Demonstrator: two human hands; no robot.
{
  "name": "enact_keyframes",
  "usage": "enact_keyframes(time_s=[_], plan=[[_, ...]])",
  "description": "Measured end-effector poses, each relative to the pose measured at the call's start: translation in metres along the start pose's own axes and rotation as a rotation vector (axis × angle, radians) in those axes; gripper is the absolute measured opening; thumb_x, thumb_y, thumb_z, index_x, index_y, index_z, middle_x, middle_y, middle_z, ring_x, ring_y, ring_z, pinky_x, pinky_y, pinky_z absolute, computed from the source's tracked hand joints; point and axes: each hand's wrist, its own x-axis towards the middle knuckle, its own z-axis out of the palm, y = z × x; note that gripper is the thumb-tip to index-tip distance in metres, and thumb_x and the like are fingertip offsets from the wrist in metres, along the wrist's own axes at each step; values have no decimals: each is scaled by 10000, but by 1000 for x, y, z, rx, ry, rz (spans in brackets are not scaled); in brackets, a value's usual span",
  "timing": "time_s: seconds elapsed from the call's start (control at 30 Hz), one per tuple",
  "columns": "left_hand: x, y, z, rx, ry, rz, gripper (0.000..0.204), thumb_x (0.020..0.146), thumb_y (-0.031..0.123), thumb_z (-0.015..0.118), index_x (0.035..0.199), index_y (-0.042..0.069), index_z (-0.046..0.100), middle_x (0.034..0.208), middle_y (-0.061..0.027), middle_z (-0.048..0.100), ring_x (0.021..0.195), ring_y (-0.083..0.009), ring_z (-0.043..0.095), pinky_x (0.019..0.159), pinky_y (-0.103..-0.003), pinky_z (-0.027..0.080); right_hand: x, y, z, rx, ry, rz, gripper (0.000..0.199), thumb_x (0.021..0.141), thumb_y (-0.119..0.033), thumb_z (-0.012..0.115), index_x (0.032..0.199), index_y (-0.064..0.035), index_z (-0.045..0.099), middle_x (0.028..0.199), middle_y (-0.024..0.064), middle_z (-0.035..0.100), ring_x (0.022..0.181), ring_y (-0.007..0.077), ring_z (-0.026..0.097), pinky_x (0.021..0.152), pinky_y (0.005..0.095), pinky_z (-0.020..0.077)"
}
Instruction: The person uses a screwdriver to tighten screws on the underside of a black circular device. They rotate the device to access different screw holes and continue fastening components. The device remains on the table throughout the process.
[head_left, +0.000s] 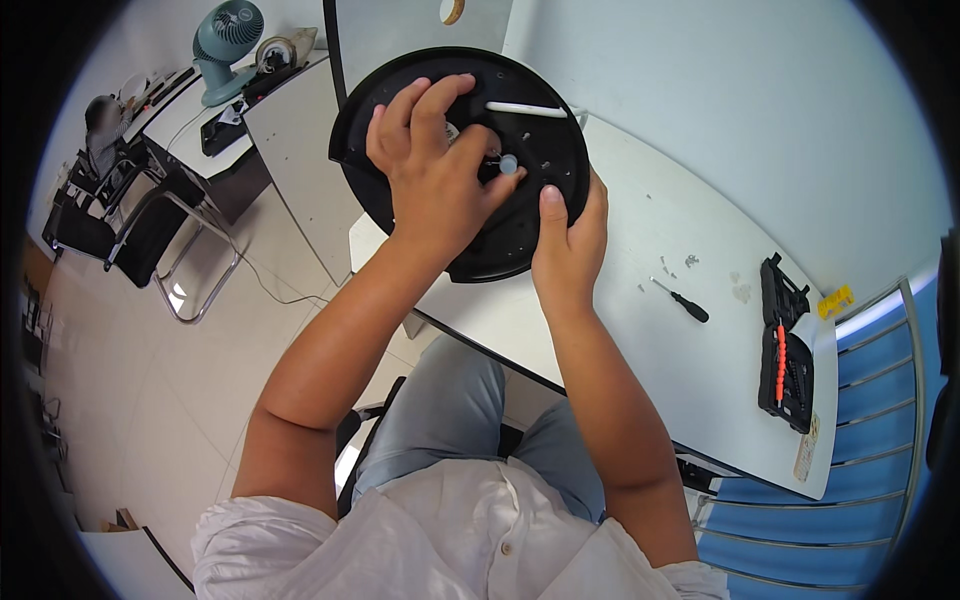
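Observation:
A round black disc (495, 250) with a raised rim is held up over the table in front of me. Its rim has a notch at the lower left, and small holes and metal bits dot its face. My right hand (572, 240) grips the lower right rim, thumb on the face, fingers behind. Across the face lies my left hand (430, 165), fingers bent and their tips against the disc. Its thumb and index finger close about a small translucent round cap (509, 164). A white strip (527, 110) crosses the upper right of the disc. What sits under my left palm is hidden.
On the white table (640, 340) lie a black-handled screwdriver (688, 306), several small screws (668, 268) and an open black tool case (785, 350) with an orange flexible shaft. A metal rail stands at right. Far left are a fan (225, 45), chairs and a seated person.

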Motion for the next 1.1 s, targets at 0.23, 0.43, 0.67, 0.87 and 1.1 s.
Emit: enact_keyframes(time_s=[0.23,0.43,0.67,0.87,1.1], plan=[[0,0,-2,-66,-27,-8,339,536,207,871,744,139,613,1350,-54,449,1290,-345,334,1025,-466,261,1,1,1,-11,9,-40,544,948,-277,530,1375,29,388,1350,201,462,1257,362,417,1063,462,325],[1,0,-4,-85,-34,-4,337,540,188,870,760,125,623,1344,-80,455,1251,-339,384,1002,-456,287,2,-1,0,-29,8,-43,520,940,-259,540,1360,17,406,1333,190,474,1242,359,427,1057,459,329],[2,1,-2,-103,-57,-16,304,561,192,858,773,132,648,1333,-103,489,1219,-324,424,984,-435,296,4,3,-2,-74,63,-117,517,893,-203,599,1334,8,428,1279,202,508,1146,358,497,1004,435,375],[-1,-9,-3,-91,-41,14,317,571,199,873,787,137,650,1352,-95,470,1245,-329,408,1022,-455,298,-8,1,-35,1,-83,-49,732,896,-349,627,1441,1,286,1402,226,393,1253,402,395,1064,461,319],[0,-2,-4,-72,-56,15,289,624,96,861,824,106,653,1414,-110,369,1299,-327,374,1061,-395,354,4,73,-203,-706,-129,110,325,866,-215,641,1167,-94,630,1127,84,607,1073,306,519,918,381,448]])
